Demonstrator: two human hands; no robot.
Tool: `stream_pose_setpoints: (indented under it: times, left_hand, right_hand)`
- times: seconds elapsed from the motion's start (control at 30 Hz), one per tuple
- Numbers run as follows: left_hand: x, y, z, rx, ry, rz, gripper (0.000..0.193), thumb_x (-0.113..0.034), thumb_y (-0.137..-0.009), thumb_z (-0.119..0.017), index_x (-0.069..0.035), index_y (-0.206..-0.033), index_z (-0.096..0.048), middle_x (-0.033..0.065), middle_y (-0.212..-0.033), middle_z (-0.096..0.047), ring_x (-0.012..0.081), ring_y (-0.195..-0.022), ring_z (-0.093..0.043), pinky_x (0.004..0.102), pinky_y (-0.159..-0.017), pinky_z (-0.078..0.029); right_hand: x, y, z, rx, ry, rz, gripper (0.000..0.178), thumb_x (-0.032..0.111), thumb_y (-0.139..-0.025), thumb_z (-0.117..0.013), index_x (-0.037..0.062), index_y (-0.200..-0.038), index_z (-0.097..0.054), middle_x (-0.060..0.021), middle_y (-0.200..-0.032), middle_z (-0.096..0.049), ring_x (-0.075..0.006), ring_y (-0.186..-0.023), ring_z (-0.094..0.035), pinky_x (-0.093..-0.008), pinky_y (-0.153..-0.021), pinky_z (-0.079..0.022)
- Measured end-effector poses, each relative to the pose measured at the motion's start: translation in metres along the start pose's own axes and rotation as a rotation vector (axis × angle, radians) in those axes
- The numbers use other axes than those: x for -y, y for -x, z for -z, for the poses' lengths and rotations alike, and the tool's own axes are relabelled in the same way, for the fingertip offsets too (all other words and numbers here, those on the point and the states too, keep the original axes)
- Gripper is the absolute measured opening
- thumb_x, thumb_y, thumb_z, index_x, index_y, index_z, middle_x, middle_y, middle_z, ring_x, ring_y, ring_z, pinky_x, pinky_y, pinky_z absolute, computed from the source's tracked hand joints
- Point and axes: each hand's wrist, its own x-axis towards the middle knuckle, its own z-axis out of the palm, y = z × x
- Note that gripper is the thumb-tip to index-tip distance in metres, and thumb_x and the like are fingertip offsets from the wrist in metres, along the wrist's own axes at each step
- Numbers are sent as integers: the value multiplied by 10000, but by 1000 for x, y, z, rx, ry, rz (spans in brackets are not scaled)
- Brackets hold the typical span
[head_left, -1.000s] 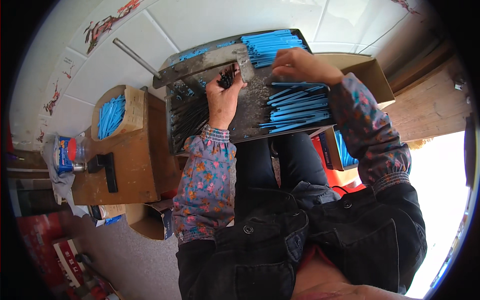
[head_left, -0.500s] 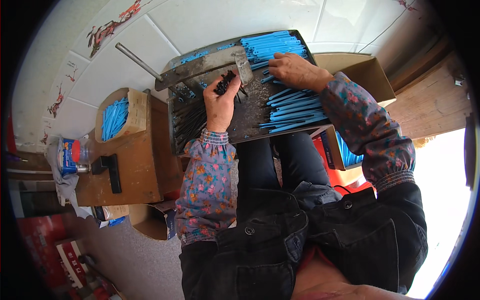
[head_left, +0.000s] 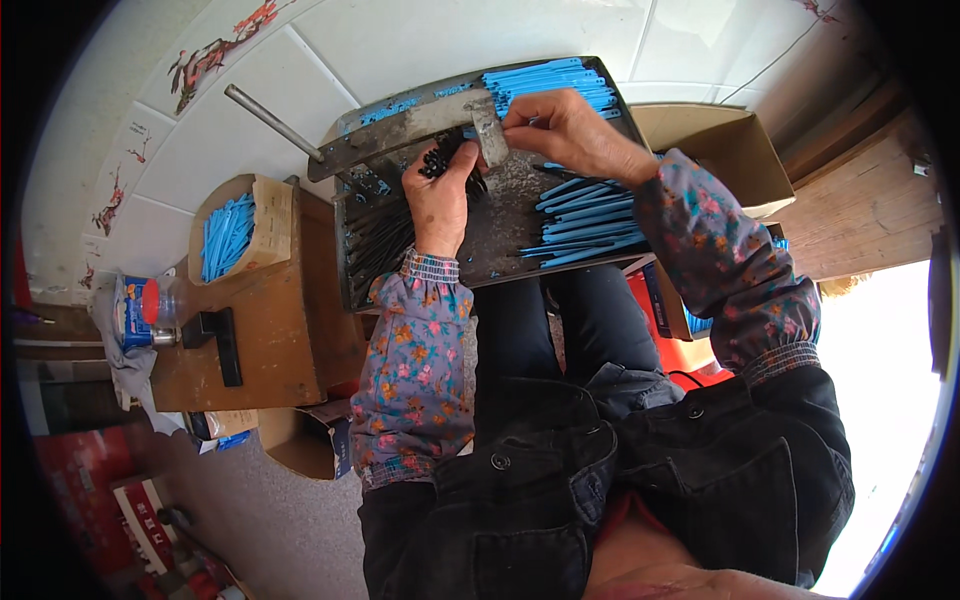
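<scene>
My left hand [head_left: 437,205] is closed round a bundle of thin black rods [head_left: 440,157], their ends standing up past the thumb. My right hand [head_left: 565,130] is pinched at the end of a worn metal plate [head_left: 487,128] with a bent-down tip. A bit of blue strip [head_left: 468,133] shows between that plate and the bundle, in line with my right fingertips; the plate hides most of it. Both hands are over a dark metal tray [head_left: 500,250]. Blue strips [head_left: 545,80] are stacked at its far right, and blue strips with black ends [head_left: 590,220] lie nearer me.
More black rods [head_left: 378,240] lie at the tray's left. A metal bar [head_left: 272,122] sticks up beside the plate. Left stands a wooden cabinet [head_left: 270,340] with a carton [head_left: 272,225] of blue pieces. An open cardboard box [head_left: 740,160] is behind my right forearm; a tiled wall rises behind.
My right hand has moved left from the blue stack to the plate's end, and blue now shows beside the black bundle. My left hand has barely moved.
</scene>
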Motion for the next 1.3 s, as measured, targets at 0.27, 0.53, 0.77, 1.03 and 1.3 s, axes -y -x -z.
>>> stream_pose_setpoints:
  times: [0.27,0.53,0.77,1.03,1.3]
  left_hand:
    - [-7,6,2,-25,-109,-90,146,-113,-890,-641,29,-888,-675,14,-798,-663,86,-720,-586,245,-665,-463]
    - [-4,6,3,71,-77,-18,191,-123,-892,-645,58,-953,-657,36,-834,-668,102,-763,-614,270,-688,-502]
    - [1,1,8,18,-35,-39,136,-89,-899,-620,38,-933,-655,3,-811,-647,77,-725,-571,239,-660,-458]
    - [1,0,4,16,-78,-27,107,-83,-897,-617,17,-892,-653,-10,-757,-629,65,-679,-524,227,-633,-416]
    - [-3,5,5,16,-40,-31,123,-124,-887,-644,-12,-924,-681,19,-786,-666,104,-743,-597,274,-739,-480]
  right_hand:
    - [-5,6,34,113,13,-186,87,80,-824,-655,-3,-800,-648,-72,-754,-606,-190,-655,-566,-297,-599,-451]
    - [-73,8,28,75,1026,414,126,111,-820,-611,4,-887,-616,-109,-823,-611,-291,-824,-618,-394,-714,-474]
    - [-15,7,20,28,554,353,157,105,-822,-621,-19,-908,-578,-114,-771,-607,-307,-724,-597,-377,-649,-474]
    - [6,-7,9,62,161,205,110,75,-831,-637,-30,-847,-607,-125,-722,-581,-280,-666,-580,-347,-628,-461]
    - [-38,-1,31,86,426,241,95,99,-833,-644,18,-866,-680,-125,-863,-646,-243,-775,-621,-344,-683,-490]
